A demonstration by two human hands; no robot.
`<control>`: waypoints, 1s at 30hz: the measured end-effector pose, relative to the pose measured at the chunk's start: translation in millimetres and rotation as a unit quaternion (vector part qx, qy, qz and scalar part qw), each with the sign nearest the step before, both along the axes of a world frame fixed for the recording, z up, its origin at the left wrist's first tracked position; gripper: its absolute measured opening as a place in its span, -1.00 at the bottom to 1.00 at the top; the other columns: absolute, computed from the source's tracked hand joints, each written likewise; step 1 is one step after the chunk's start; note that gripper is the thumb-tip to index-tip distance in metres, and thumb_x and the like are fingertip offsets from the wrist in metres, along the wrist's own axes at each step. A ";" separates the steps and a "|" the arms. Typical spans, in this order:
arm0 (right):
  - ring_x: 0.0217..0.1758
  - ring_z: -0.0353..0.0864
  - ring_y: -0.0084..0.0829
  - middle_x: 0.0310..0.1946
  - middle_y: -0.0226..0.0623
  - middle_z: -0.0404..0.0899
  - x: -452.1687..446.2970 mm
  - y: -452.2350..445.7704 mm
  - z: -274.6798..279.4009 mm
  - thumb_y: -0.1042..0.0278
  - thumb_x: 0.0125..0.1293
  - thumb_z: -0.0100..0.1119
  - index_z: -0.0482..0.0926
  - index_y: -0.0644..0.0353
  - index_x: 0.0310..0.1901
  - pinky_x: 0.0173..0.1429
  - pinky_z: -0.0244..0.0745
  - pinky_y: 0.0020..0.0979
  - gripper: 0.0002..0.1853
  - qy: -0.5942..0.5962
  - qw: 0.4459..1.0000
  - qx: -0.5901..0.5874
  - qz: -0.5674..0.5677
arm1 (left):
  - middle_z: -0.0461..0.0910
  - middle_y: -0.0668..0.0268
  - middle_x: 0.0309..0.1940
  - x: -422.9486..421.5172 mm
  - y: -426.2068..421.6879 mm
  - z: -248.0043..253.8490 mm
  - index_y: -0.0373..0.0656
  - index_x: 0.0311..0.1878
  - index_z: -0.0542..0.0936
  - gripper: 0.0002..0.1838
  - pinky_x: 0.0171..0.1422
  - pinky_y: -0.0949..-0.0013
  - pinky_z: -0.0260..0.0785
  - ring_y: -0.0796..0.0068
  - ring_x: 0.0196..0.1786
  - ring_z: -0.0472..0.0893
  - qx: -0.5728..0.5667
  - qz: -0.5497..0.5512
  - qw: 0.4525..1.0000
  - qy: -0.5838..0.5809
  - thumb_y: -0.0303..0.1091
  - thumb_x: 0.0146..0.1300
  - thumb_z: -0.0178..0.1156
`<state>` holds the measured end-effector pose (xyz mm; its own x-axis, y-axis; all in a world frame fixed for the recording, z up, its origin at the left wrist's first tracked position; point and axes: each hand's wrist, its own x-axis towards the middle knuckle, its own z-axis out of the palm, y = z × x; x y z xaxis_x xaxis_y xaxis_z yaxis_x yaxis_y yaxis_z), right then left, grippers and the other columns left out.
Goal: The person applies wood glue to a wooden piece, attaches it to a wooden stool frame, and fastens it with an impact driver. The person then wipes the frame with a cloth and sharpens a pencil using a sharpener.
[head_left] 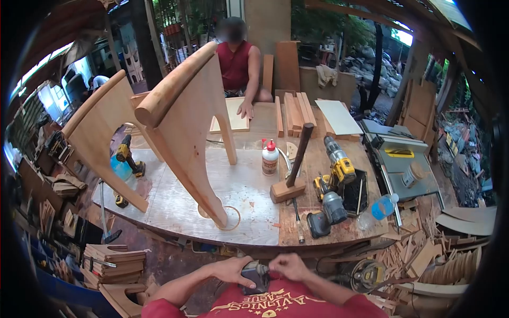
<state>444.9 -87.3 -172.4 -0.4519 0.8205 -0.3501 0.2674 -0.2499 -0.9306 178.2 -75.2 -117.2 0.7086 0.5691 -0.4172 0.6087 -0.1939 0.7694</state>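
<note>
My left hand (233, 270) is wrapped round a dark grey tool or device (256, 278), held against the red shirt at the bottom centre. Beside it on the right, my right hand (289, 266) is closed with its fingers curled; what they hold, if anything, is too small to name. Beyond my hands, a curved wooden panel with legs (185, 122) stands upright on the table (169, 212). A wooden mallet (289, 188) stands head down near a white glue bottle with a red cap (270, 159).
Two yellow drills (341, 161) (124, 153), a blue bottle (384, 206) and a screwdriver (300, 228) lie about the table. Another curved panel (101, 108) stands at left. A person (238, 66) sits across, one hand on a board. A table saw (400, 159) is at right.
</note>
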 end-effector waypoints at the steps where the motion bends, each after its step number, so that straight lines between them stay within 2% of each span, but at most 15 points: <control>1: -0.39 0.60 -0.68 -0.43 -0.40 0.72 0.8 -12.9 4.8 0.28 0.29 0.40 0.75 0.22 -0.22 -0.31 0.50 -0.54 -0.82 0.006 0.999 0.049 0.023 | 0.58 -0.21 -0.05 -3.2 -4.1 1.9 -0.44 0.15 0.38 0.00 0.14 0.12 0.44 -0.10 0.07 0.60 -0.020 0.021 1.000 -0.001 0.33 -0.01 0.42; 2: -0.39 0.60 -0.68 -0.42 -0.40 0.73 2.9 -29.8 16.3 0.27 0.29 0.40 0.76 0.22 -0.24 -0.29 0.51 -0.53 -0.82 0.012 0.994 0.095 0.044 | 0.58 -0.20 -0.04 -4.8 -9.1 1.4 -0.44 0.17 0.37 0.00 0.15 0.13 0.44 -0.09 0.08 0.60 -0.043 0.040 0.998 -0.002 0.32 -0.01 0.43; 3: -0.33 0.64 -0.62 -0.39 -0.34 0.74 1.9 -36.2 35.1 0.29 0.31 0.36 0.75 0.24 -0.24 -0.20 0.55 -0.47 -0.82 0.048 0.995 0.060 0.057 | 0.58 -0.18 -0.02 -5.9 -9.6 -3.4 -0.42 0.19 0.37 -0.01 0.16 0.14 0.43 -0.06 0.09 0.60 -0.060 0.041 0.997 -0.009 0.30 0.00 0.44; 6: -0.34 0.66 -0.60 -0.38 -0.31 0.74 -3.7 -11.1 60.9 0.35 0.29 0.36 0.75 0.25 -0.23 -0.21 0.56 -0.46 -0.85 0.060 0.970 0.203 0.123 | 0.56 -0.14 0.02 4.0 -5.2 -1.2 -0.42 0.23 0.34 -0.03 0.21 0.15 0.40 -0.01 0.13 0.57 -0.029 0.021 0.999 0.009 0.22 0.02 0.46; 8: -0.31 0.69 -0.56 -0.36 -0.24 0.75 -14.5 5.6 66.1 0.34 0.31 0.33 0.74 0.26 -0.22 -0.20 0.57 -0.46 -0.84 0.118 0.974 0.181 0.069 | 0.56 -0.13 0.02 14.8 -8.1 5.0 -0.41 0.22 0.35 -0.04 0.20 0.14 0.40 -0.01 0.12 0.58 -0.023 -0.003 1.000 -0.003 0.22 0.03 0.45; 10: -0.29 0.69 -0.56 -0.35 -0.25 0.75 -17.2 22.6 47.4 0.32 0.32 0.32 0.73 0.26 -0.22 -0.18 0.57 -0.46 -0.83 0.053 0.979 0.199 0.013 | 0.57 -0.13 0.01 14.0 -9.9 10.9 -0.41 0.21 0.35 -0.05 0.19 0.13 0.41 0.00 0.11 0.58 -0.028 0.002 1.000 0.002 0.22 0.03 0.45; 11: -0.27 0.68 -0.59 -0.34 -0.26 0.75 -17.5 23.4 24.3 0.31 0.32 0.33 0.74 0.26 -0.21 -0.16 0.57 -0.47 -0.82 0.055 0.985 0.165 -0.017 | 0.57 -0.13 0.00 10.5 -13.9 12.0 -0.40 0.21 0.36 -0.06 0.19 0.14 0.41 0.00 0.10 0.59 -0.040 0.017 0.999 0.009 0.23 0.04 0.45; 14: -0.25 0.68 -0.60 -0.34 -0.28 0.75 -3.8 -19.6 -7.9 0.27 0.31 0.35 0.74 0.25 -0.20 -0.15 0.57 -0.46 -0.79 0.028 0.996 0.076 0.021 | 0.57 -0.13 0.00 -2.6 -24.8 1.9 -0.40 0.20 0.36 -0.06 0.17 0.15 0.42 0.01 0.09 0.59 -0.055 0.050 0.997 0.007 0.23 0.04 0.45; 16: -0.28 0.67 -0.61 -0.34 -0.27 0.75 4.9 -40.3 18.4 0.26 0.30 0.36 0.73 0.26 -0.21 -0.16 0.57 -0.45 -0.78 0.016 0.993 0.090 0.070 | 0.57 -0.12 -0.01 -3.4 -27.7 2.2 -0.39 0.20 0.36 -0.06 0.17 0.15 0.42 0.01 0.08 0.60 -0.058 0.064 0.996 0.002 0.23 0.04 0.45; 20: -0.37 0.68 -0.53 -0.43 -0.25 0.72 4.6 -24.5 49.2 0.28 0.30 0.36 0.72 0.25 -0.22 -0.24 0.56 -0.42 -0.80 0.058 0.964 0.220 0.135 | 0.57 -0.12 -0.01 1.8 -15.8 12.3 -0.40 0.21 0.35 -0.06 0.18 0.14 0.41 -0.01 0.08 0.59 -0.034 0.047 0.998 -0.002 0.24 0.06 0.43; 21: -0.37 0.69 -0.46 -0.44 -0.23 0.70 3.8 -18.1 51.1 0.30 0.28 0.37 0.73 0.22 -0.22 -0.27 0.55 -0.41 -0.83 0.077 0.965 0.203 0.146 | 0.56 -0.13 -0.01 4.0 -15.4 9.9 -0.40 0.21 0.34 -0.06 0.18 0.13 0.41 -0.01 0.08 0.59 -0.024 0.043 0.999 -0.007 0.25 0.07 0.42; 24: -0.37 0.69 -0.45 -0.45 -0.22 0.70 -11.1 -4.6 70.2 0.31 0.27 0.36 0.73 0.21 -0.23 -0.27 0.55 -0.39 -0.84 0.090 0.942 0.299 0.125 | 0.55 -0.13 0.00 13.8 -15.1 10.9 -0.41 0.23 0.32 -0.06 0.18 0.13 0.41 -0.02 0.08 0.59 -0.023 -0.030 0.999 0.014 0.23 0.09 0.41; 26: -0.37 0.68 -0.45 -0.45 -0.21 0.70 -14.4 15.7 60.4 0.32 0.27 0.33 0.73 0.20 -0.23 -0.27 0.54 -0.40 -0.85 0.042 0.969 0.241 0.035 | 0.54 -0.15 -0.01 14.9 -16.6 6.0 -0.44 0.22 0.31 -0.05 0.15 0.14 0.42 -0.02 0.07 0.59 -0.029 -0.020 0.999 -0.028 0.22 0.09 0.42; 28: -0.32 0.69 -0.51 -0.39 -0.27 0.73 -9.7 21.2 26.4 0.30 0.31 0.32 0.72 0.26 -0.23 -0.23 0.55 -0.43 -0.81 0.030 0.979 0.200 0.024 | 0.56 -0.18 -0.05 12.7 -22.1 10.8 -0.45 0.20 0.32 -0.05 0.13 0.14 0.43 -0.02 0.06 0.60 -0.054 0.021 0.998 -0.035 0.23 0.07 0.43; 30: -0.32 0.68 -0.53 -0.38 -0.29 0.73 0.6 -7.7 10.4 0.30 0.33 0.31 0.72 0.26 -0.23 -0.22 0.55 -0.42 -0.81 0.006 0.998 0.040 0.039 | 0.55 -0.13 0.00 6.1 -34.7 15.0 -0.42 0.22 0.33 -0.06 0.17 0.15 0.41 0.01 0.10 0.58 -0.068 0.050 0.996 -0.021 0.23 0.07 0.43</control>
<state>445.5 -95.0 -162.0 -0.5185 0.8083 -0.2791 0.2719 -0.1536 -0.9500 184.3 -109.9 -102.2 0.6698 0.5779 -0.4663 0.5864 -0.0264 0.8096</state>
